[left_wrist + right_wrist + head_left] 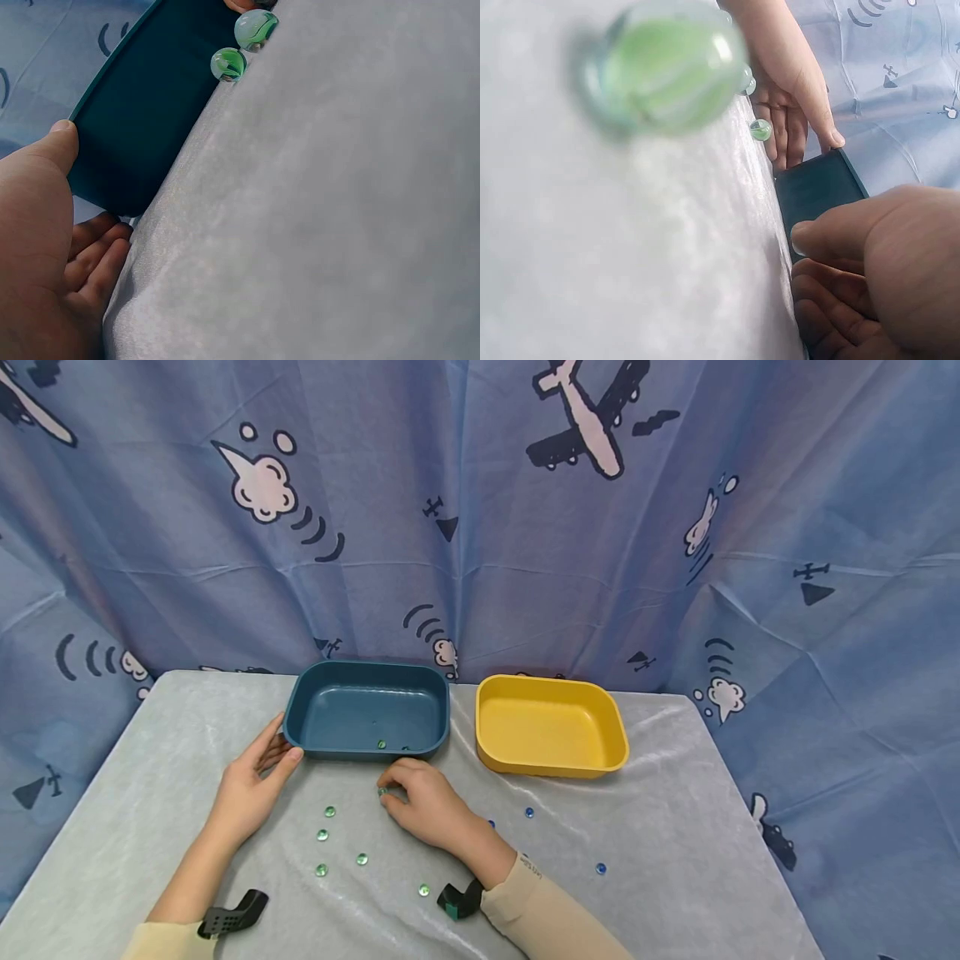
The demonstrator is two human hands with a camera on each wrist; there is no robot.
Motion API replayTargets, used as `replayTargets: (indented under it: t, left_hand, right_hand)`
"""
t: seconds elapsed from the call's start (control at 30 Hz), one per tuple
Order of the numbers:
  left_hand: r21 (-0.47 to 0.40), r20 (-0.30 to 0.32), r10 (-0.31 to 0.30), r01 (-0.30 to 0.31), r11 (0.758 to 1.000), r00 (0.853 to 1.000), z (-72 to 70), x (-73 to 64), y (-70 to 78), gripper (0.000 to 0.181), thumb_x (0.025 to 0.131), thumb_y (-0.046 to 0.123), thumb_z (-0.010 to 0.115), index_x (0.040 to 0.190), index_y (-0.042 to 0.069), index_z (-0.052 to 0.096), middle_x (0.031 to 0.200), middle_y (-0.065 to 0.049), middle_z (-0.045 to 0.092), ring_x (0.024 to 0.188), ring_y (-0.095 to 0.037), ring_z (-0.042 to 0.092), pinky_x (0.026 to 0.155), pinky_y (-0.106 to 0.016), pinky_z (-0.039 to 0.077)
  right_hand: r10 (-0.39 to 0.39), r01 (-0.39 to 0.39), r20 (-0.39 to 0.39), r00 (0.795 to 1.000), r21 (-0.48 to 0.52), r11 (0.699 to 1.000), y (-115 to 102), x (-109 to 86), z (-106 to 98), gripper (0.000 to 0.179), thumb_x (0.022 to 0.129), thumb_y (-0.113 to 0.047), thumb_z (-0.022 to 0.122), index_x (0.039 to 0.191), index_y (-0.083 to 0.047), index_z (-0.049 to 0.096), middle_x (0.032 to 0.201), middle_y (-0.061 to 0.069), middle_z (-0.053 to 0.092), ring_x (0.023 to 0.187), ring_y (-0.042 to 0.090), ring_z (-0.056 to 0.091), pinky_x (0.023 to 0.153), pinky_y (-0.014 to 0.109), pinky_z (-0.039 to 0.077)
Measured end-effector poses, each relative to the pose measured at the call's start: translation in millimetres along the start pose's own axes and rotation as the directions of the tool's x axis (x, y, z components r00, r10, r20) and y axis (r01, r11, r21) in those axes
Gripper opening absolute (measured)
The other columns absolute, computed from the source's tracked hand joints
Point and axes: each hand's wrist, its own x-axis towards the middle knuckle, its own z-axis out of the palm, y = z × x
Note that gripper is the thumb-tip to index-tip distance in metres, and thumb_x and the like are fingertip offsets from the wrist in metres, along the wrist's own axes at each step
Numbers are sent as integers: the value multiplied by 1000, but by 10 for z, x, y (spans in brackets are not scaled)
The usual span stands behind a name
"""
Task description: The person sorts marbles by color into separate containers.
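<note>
The teal box (367, 714) stands at the back left, with two green marbles inside near its front wall; one marble (382, 744) shows clearly. At its left end my left hand (251, 785) touches it, thumb on the front corner rim and fingers fairly straight along the side. In the left wrist view, the thumb (64, 139) lies against the box wall (142, 112). Just in front of the box, my right hand (427, 802) pinches a green marble (382, 792) between thumb and fingers. In the right wrist view, the right hand (900, 277) hides that marble.
A yellow box (555, 727) stands to the right of the teal one. Several loose green marbles, among them a green marble (322, 870), lie between my forearms. Blue marbles, including a blue marble (601, 868), lie to the right. A patterned curtain (525, 568) hangs behind the table.
</note>
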Motion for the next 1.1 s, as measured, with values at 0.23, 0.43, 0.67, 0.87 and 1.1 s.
replayTargets:
  t: [0.23, 0.43, 0.67, 0.87, 1.1]
  left_hand:
    - [10, 7, -8, 8, 1000, 1000, -14, 10, 8, 70, 112, 33, 67, 174, 21, 35, 147, -25, 65, 128, -42, 68, 96, -3, 38]
    - [3, 8, 1, -1, 1000, 1000, -5, 14, 6, 70, 112, 31, 68, 174, 23, 36, 146, -24, 66, 127, -41, 68, 96, -2, 39]
    - [-2, 5, -4, 4, 1000, 1000, 10, -7, 20, 70, 112, 31, 68, 174, 24, 35, 145, -22, 67, 126, -40, 67, 97, -3, 40]
    - [7, 0, -17, 17, 1000, 1000, 0, -21, 23, 71, 112, 33, 68, 174, 24, 35, 146, -24, 66, 127, -40, 67, 95, -1, 38]
    - [11, 6, -19, 19, 1000, 1000, -2, -15, 26, 71, 112, 33, 68, 174, 24, 34, 146, -24, 66, 127, -40, 68, 95, -1, 37]
  right_hand:
    - [-25, 25, 2, 1000, 11, 1000, -35, -4, -19, 11, 105, -14, 76, 116, -12, 79, 115, -5, 71, 101, 5, 62, 91, 20, 53]
    - [-57, 58, -3, 998, 40, 998, -85, -19, -61, 11, 104, -13, 77, 115, -10, 79, 108, -4, 70, 96, 6, 61, 86, 18, 52]
    - [-96, 96, -6, 995, 39, 995, -140, -40, -119, 13, 105, -14, 75, 116, -11, 78, 106, -7, 69, 94, 4, 61, 85, 14, 51]
    - [-140, 140, -27, 990, 18, 990, -170, -17, -169, 13, 104, -13, 75, 116, -9, 79, 107, -5, 71, 95, 7, 63, 85, 13, 51]
    - [-160, 161, -27, 987, 25, 987, -222, 22, -302, 14, 105, -11, 74, 117, -5, 78, 108, 0, 72, 99, 17, 68, 88, 16, 52]
